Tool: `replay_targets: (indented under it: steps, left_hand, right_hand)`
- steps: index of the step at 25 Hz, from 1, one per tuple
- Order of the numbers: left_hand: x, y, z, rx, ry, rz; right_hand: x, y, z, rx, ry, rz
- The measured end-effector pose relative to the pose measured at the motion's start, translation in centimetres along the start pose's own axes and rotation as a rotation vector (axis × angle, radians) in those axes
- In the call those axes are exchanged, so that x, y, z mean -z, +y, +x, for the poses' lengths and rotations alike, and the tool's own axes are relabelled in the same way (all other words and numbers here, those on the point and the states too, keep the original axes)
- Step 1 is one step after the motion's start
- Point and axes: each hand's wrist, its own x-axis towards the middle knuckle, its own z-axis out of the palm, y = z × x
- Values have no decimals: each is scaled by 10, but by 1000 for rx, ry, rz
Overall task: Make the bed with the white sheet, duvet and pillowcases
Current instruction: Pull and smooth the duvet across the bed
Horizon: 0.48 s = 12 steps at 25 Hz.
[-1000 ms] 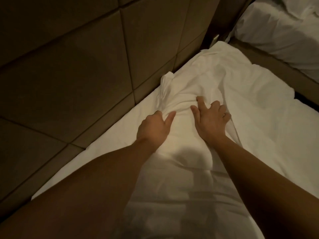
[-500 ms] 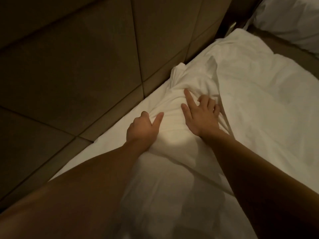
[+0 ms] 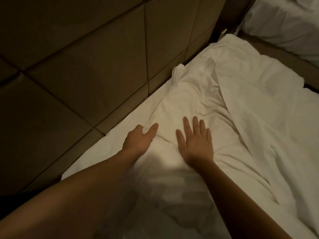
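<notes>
A white pillow in its pillowcase [image 3: 186, 100] lies along the head of the bed against the padded headboard, its loose end bunched at the far corner. My left hand [image 3: 139, 140] rests on the pillow's left edge, thumb out, fingertips tucked down between pillow and sheet. My right hand [image 3: 196, 140] lies flat on the pillow with fingers straight and spread. The white duvet [image 3: 269, 121] covers the bed to the right, wrinkled. A strip of white sheet [image 3: 103, 152] shows along the headboard.
A brown padded headboard [image 3: 86, 69] with stitched panels fills the left and top. A second bed with white bedding [image 3: 283, 23] stands at the top right across a narrow dark gap.
Both hands have slid back along the pillow toward me. My right hand's fingers have flattened and straightened. The view has shifted a little.
</notes>
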Motion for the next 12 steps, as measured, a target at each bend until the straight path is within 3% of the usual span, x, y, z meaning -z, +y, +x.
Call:
replay_targets:
  steps: [6,12]
  left_hand:
    - [-12,-21,-52,-15,203,142]
    - [7,-24,-54,-114,131,70]
  right_hand:
    - [-30,7,-94,-51,181,-30]
    - [-33,4,-134,-162,224,-103]
